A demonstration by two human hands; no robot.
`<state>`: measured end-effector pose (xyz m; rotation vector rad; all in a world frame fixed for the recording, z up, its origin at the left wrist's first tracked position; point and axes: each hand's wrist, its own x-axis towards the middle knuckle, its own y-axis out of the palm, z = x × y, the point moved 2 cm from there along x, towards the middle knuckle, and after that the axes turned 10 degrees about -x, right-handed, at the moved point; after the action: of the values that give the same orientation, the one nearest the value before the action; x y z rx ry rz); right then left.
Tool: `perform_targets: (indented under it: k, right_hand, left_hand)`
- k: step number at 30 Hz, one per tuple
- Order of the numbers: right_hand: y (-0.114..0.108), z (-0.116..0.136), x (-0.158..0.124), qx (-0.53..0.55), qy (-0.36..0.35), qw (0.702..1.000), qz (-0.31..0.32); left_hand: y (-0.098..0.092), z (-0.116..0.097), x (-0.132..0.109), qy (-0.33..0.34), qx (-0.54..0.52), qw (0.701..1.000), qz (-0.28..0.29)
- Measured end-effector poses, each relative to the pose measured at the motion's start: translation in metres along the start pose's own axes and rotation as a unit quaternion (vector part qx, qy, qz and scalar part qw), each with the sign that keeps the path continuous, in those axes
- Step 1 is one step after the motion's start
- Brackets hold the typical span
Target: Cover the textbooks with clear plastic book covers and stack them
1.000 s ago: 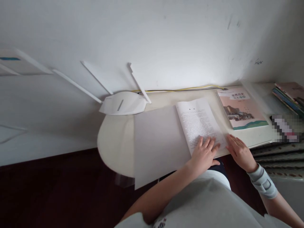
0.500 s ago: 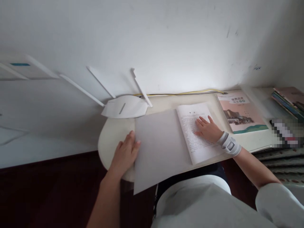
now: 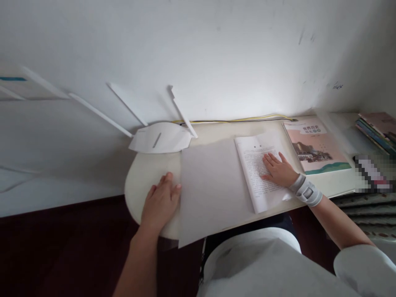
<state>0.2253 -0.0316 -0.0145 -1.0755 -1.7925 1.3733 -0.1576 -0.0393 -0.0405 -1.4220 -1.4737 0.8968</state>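
Pale grey top, one strapped wrist

A loose, pale grey short-sleeved top (image 3: 262, 264) fills the view from five to six o'clock. At four o'clock a grey wrist support (image 3: 306, 192) with a lighter strap sits just behind the right grip (image 3: 280, 170). The left forearm at seven o'clock has no sleeve.

Hidden, clipped and unreadable bits
Pixelated patch (image 3: 373, 173) right of the right-hand fingers (image 3: 272, 159) hides whatever's there; book stack (image 3: 375, 128) beyond it clipped by frame edge; page print (image 3: 255, 181) under those fingers too small to read.
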Motion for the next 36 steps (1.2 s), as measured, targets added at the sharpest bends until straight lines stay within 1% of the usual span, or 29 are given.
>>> perform_targets:
  k: [5, 8, 10, 12, 13, 15, 17, 18, 20, 22, 24, 25, 26, 28, 29, 30, 31, 32, 33, 35, 36]
  right_hand:
    - [-0.001, -0.002, 0.012, 0.015, -0.008, 1.000, 0.012]
    - [-0.003, -0.008, 0.019, 0.023, -0.013, 0.999, 0.025]
    - [-0.009, -0.012, 0.018, 0.020, -0.007, 0.999, 0.029]
    - [-0.016, -0.010, 0.009, 0.012, -0.010, 1.000, 0.014]
    - [-0.020, -0.006, 0.000, 0.009, -0.025, 1.000, -0.002]
    - [-0.025, 0.008, -0.022, 0.013, -0.078, 0.996, -0.036]
    - [-0.025, 0.024, -0.045, 0.026, -0.122, 0.991, -0.057]
    - [-0.023, 0.030, -0.054, 0.032, -0.127, 0.989, -0.061]
    - [-0.019, 0.035, -0.067, 0.043, -0.114, 0.991, -0.061]
    - [-0.018, 0.032, -0.071, 0.061, -0.104, 0.991, -0.059]
    - [-0.018, 0.021, -0.073, 0.099, -0.106, 0.987, -0.065]
    - [-0.019, 0.013, -0.074, 0.126, -0.095, 0.985, -0.077]
    - [-0.018, 0.003, -0.076, 0.153, -0.066, 0.982, -0.093]
    - [-0.013, -0.018, -0.081, 0.198, 0.040, 0.971, -0.128]
    - [-0.008, -0.029, -0.085, 0.215, 0.098, 0.962, -0.140]
    - [-0.002, -0.038, -0.089, 0.232, 0.145, 0.951, -0.145]
    - [0.005, -0.046, -0.091, 0.256, 0.178, 0.939, -0.143]
    - [0.011, -0.053, -0.093, 0.286, 0.200, 0.927, -0.136]
    - [0.017, -0.058, -0.094, 0.323, 0.216, 0.912, -0.128]
    - [0.026, -0.065, -0.094, 0.405, 0.244, 0.874, -0.107]
    - [0.028, -0.067, -0.094, 0.444, 0.258, 0.853, -0.093]
  left_hand:
    - [0.000, -0.004, 0.002, -0.004, 0.020, 1.000, 0.018]
    - [0.001, -0.003, 0.002, 0.013, 0.041, 0.999, 0.025]
    - [0.001, -0.002, 0.003, 0.024, 0.054, 0.998, 0.027]
    - [0.002, 0.001, 0.003, 0.032, 0.061, 0.997, 0.030]
    - [0.002, 0.002, 0.004, 0.035, 0.062, 0.997, 0.033]
    - [0.002, 0.004, 0.005, 0.038, 0.062, 0.996, 0.041]
    - [0.002, 0.006, 0.005, 0.038, 0.059, 0.997, 0.044]
    - [0.003, 0.007, 0.006, 0.037, 0.057, 0.997, 0.044]
    - [0.004, 0.009, 0.007, 0.038, 0.050, 0.997, 0.042]
    - [0.003, 0.011, 0.007, 0.042, 0.043, 0.997, 0.042]
    - [0.001, 0.012, 0.008, 0.051, 0.038, 0.997, 0.047]
    - [-0.001, 0.011, 0.007, 0.053, 0.039, 0.997, 0.047]
    - [-0.004, 0.008, 0.006, 0.051, 0.044, 0.997, 0.039]
    - [-0.011, -0.004, 0.000, 0.048, 0.059, 0.997, 0.001]
    - [-0.014, -0.015, -0.005, 0.055, 0.063, 0.996, -0.024]
    - [-0.015, -0.029, -0.011, 0.073, 0.061, 0.994, -0.045]
    - [-0.014, -0.046, -0.019, 0.106, 0.049, 0.992, -0.050]
    - [-0.011, -0.066, -0.027, 0.151, 0.028, 0.987, -0.041]
    - [-0.005, -0.087, -0.036, 0.204, 0.006, 0.979, -0.009]
    - [0.011, -0.128, -0.055, 0.308, -0.025, 0.948, 0.070]
    - [0.019, -0.145, -0.063, 0.343, -0.033, 0.934, 0.097]
